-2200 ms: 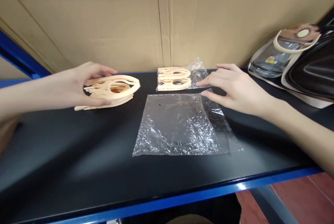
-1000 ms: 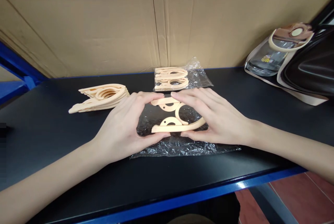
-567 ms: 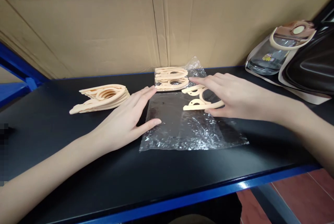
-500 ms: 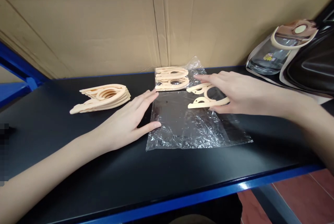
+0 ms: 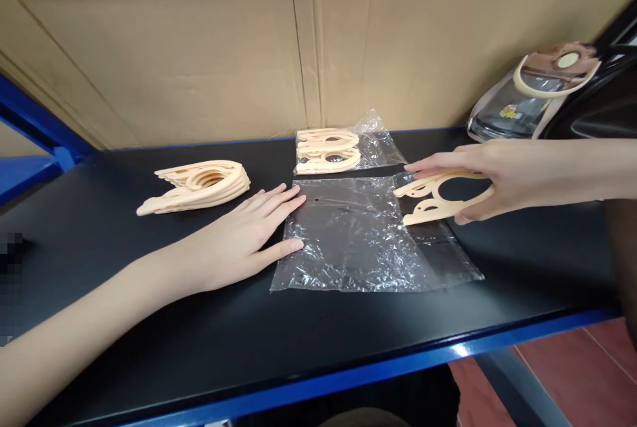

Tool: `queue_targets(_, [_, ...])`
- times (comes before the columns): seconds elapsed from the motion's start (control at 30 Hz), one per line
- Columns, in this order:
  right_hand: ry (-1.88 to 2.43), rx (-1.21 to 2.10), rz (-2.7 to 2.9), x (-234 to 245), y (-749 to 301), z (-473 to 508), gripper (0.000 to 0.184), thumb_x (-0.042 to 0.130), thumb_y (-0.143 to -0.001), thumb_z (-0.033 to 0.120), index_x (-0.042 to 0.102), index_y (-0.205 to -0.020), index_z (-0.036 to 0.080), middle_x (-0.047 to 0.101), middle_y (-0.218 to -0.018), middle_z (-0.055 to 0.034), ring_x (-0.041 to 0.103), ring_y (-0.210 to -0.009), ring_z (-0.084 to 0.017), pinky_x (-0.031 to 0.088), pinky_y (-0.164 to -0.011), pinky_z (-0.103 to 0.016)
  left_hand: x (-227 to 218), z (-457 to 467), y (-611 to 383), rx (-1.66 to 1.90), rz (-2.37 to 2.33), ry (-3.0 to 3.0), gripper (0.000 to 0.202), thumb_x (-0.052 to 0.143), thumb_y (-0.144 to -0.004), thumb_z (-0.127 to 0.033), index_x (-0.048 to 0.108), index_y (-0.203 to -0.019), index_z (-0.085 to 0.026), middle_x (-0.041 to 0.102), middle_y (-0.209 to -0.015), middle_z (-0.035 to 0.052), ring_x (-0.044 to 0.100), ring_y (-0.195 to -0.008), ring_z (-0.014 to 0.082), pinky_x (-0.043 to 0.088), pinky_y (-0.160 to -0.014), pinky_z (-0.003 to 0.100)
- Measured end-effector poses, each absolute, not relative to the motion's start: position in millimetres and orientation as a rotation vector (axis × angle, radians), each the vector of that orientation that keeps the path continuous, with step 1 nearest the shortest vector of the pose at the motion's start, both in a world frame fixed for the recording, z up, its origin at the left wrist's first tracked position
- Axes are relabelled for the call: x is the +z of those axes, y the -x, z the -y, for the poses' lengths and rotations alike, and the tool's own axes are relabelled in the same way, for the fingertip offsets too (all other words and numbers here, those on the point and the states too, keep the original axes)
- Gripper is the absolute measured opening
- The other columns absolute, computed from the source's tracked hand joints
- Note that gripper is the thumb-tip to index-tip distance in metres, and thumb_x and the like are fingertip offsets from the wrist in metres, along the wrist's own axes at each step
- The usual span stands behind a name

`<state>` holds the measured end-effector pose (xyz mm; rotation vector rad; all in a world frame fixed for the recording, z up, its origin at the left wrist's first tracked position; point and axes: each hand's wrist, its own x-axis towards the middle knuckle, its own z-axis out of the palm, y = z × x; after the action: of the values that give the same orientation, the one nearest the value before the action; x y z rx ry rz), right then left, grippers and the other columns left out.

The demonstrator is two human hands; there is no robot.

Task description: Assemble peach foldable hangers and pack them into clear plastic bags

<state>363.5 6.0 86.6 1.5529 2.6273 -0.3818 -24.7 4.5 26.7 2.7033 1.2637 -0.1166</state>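
Observation:
My left hand (image 5: 239, 241) lies flat with its fingers spread, the fingertips on the left edge of a clear plastic bag (image 5: 343, 241). The bag lies flat on the black tabletop. My right hand (image 5: 488, 178) grips a beige folded plastic hanger (image 5: 440, 198) by its rounded end, thumb on the near side and fingers on the far side. The hanger's two narrow ends point left over the right end of the bag. Left of the bag rests a stack of similar beige folded hangers (image 5: 199, 185). Behind it lies another clear bag with several hangers (image 5: 328, 148) inside.
At the back right a clear water bottle (image 5: 527, 105) with a brown lid leans by a black bag (image 5: 607, 109). Brown cardboard (image 5: 199, 42) stands along the back. A blue metal edge (image 5: 348, 377) borders the table's front.
My right hand has moved right with the hanger, from above the bag's middle to its right end. My left hand has shifted slightly, staying on the bag's left edge.

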Motion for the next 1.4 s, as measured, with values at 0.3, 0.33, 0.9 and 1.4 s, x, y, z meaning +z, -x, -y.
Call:
queue_targets(0.3, [-1.455, -0.513, -2.681, 73.5, -339.7, -7.7, 0.077, 0.067, -0.082, 0.060, 0.040, -0.153, 0.044, 0.051, -0.154, 0.0025, 0.057, -0.130, -0.037, 0.050, -0.101, -0.047, 26.9, -5.5, 27.5, -0.117, -1.274, -2.727, 0.087, 0.019, -0.095, -0.077, 0.025, -0.160, -0.020, 0.020, -0.167, 0.0012, 0.012, -0.157, 0.0266, 0.014, -0.126, 0.052])
queue_targets(0.33, [-1.475, -0.497, -2.685, 71.6, -338.2, -8.4, 0.077, 0.067, -0.081, 0.061, 0.041, -0.152, 0.044, 0.051, -0.154, 0.0025, 0.057, -0.130, -0.037, 0.050, -0.101, -0.047, 27.2, -5.6, 27.8, -0.118, -1.277, -2.732, 0.087, 0.019, -0.095, -0.077, 0.026, -0.160, -0.020, 0.021, -0.167, 0.0014, 0.012, -0.157, 0.0266, 0.015, -0.126, 0.052])
queue_targets(0.9, [-1.462, -0.292, -2.762, 68.4, -340.5, -7.3, 0.065, 0.064, -0.083, 0.061, 0.049, -0.145, 0.046, 0.066, -0.136, 0.0031, 0.068, -0.111, -0.035, 0.059, -0.082, -0.047, 29.7, -5.9, 29.5, -0.087, -1.265, -2.755, 0.088, 0.025, -0.094, -0.078, 0.032, -0.158, -0.017, 0.028, -0.165, 0.0075, 0.017, -0.155, 0.0317, 0.019, -0.125, 0.055])
queue_targets(1.4, [-1.355, -0.449, -2.780, 62.3, -326.1, -5.5, 0.078, 0.063, -0.086, 0.061, 0.037, -0.155, 0.038, 0.048, -0.156, -0.0009, 0.054, -0.135, -0.035, 0.051, -0.106, -0.052, 28.8, -6.5, 31.2, -0.061, -1.241, -2.774, 0.085, 0.028, -0.096, -0.075, 0.032, -0.158, -0.018, 0.028, -0.165, 0.0074, 0.020, -0.155, 0.0314, 0.020, -0.125, 0.054])
